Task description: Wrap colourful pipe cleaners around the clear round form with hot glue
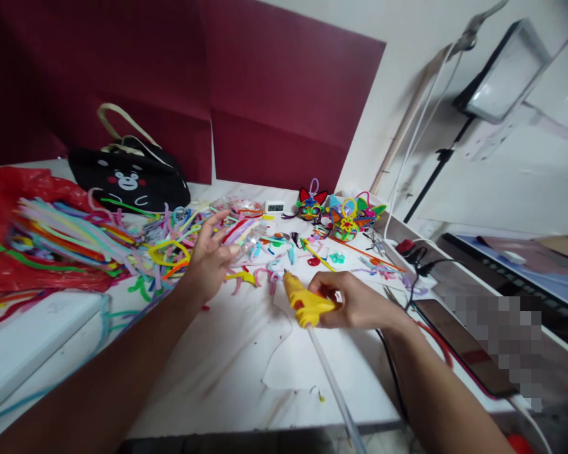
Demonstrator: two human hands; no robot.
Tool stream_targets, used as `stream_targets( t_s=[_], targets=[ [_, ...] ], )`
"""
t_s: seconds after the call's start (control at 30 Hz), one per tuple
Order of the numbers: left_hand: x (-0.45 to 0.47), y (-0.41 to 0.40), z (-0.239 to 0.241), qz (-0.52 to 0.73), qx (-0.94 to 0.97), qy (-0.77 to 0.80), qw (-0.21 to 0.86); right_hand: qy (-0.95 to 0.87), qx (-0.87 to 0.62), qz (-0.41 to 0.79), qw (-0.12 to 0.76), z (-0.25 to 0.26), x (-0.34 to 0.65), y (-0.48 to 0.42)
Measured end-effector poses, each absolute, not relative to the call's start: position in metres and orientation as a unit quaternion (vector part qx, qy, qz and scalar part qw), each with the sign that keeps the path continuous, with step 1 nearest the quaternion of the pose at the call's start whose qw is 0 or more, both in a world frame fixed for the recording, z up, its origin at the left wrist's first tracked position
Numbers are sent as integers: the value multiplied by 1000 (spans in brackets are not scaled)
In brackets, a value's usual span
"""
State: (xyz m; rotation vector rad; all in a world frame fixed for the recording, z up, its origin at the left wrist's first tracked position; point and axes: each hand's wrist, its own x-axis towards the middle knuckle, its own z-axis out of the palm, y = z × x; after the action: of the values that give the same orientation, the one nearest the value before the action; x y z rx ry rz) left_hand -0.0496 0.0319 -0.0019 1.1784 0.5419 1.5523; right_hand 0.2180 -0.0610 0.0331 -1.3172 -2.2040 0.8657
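My right hand is closed around a yellow hot glue gun, whose nozzle points up and left and whose clear glue stick trails toward me. My left hand hovers over the white table with its fingers spread, and its fingertips touch a small clear plastic piece beside a heap of coloured pipe cleaners. Finished pipe-cleaner figures stand further back to the right.
A red plastic bag holds long pipe cleaners at the left. A black bear-face bag sits at the back by maroon panels. A small white clock, a phone and cables lie to the right.
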Motion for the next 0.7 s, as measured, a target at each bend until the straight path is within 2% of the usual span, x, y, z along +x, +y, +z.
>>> stream_targets(
  t_s=[0.17,0.4,0.53,0.7],
  targets=[
    [-50,32,0,662,496,231,512,-847,-502,158,75,36,201,-69],
    [-50,33,1,669,486,244,506,-820,-564,86,-53,28,190,-70],
    [-52,35,1,678,489,235,496,-829,-547,109,-41,31,196,-68],
    [-54,37,2,691,469,240,494,-839,-524,130,64,36,197,-40]
  ],
)
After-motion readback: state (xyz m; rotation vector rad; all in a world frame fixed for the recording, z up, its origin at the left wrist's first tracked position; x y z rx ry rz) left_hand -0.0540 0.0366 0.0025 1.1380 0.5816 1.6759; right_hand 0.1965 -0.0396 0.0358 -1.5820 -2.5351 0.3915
